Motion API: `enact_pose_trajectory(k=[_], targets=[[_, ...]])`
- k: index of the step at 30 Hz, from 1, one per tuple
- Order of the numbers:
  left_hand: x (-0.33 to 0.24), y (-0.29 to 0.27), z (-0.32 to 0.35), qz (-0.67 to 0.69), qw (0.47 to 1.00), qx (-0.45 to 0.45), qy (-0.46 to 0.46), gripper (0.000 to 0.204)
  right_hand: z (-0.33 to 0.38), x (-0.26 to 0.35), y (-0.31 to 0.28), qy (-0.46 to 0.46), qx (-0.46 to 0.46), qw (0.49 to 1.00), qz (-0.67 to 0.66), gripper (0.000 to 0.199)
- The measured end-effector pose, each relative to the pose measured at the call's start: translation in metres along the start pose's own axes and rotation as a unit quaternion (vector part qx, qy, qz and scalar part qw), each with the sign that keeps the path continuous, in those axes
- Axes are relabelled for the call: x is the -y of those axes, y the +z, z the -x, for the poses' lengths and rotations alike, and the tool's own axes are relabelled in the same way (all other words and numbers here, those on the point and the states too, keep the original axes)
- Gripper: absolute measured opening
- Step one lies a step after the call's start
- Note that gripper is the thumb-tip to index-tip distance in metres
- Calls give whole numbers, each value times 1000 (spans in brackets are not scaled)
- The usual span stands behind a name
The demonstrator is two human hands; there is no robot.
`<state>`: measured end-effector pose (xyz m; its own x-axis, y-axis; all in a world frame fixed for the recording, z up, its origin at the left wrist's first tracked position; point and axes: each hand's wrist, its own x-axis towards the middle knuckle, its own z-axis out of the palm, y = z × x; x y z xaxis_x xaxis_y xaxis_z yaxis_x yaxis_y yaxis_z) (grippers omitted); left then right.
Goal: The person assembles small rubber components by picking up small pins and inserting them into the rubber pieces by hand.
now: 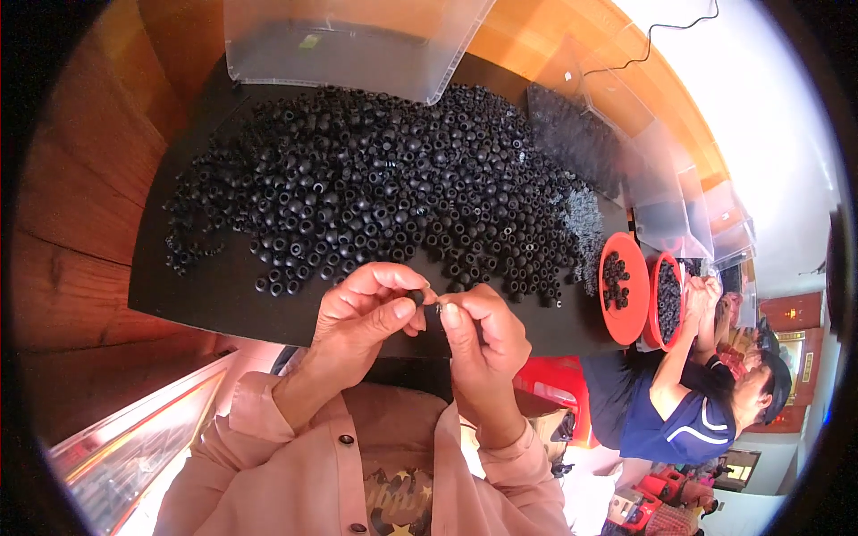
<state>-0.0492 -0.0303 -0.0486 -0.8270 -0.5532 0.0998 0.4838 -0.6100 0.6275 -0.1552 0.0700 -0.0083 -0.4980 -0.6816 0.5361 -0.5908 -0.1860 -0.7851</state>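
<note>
The head view looks steeply down from the wearer's head, the left of a side-by-side fisheye pair, facing across the worktop. The hands sit near the middle at close range, with the wearer's own pink shirt filling the lower edge. Its wide lens bows straight edges, sweeps from wooden boards at left to a co-worker, tipped sideways, at right, and darkens at the rim.
</note>
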Motion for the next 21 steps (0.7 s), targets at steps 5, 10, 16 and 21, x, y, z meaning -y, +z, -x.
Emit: enact_pose_trajectory(k=[5, 10, 16, 21], targets=[[-4, 4, 1, -71, 997, 4, 37, 23, 1, -6, 1, 72, 5, 996, -54, 6], [-6, 5, 2, -81, 995, -9, 54, 15, -2, 1, 4, 122, 23, 989, -82, 8], [-13, 7, 4, -114, 993, -33, 5, 17, -11, 6, -2, 172, 42, 978, -113, 14], [-17, 7, 1, -61, 998, 8, -22, 24, -17, 12, -7, 165, 93, 979, -78, 13]])
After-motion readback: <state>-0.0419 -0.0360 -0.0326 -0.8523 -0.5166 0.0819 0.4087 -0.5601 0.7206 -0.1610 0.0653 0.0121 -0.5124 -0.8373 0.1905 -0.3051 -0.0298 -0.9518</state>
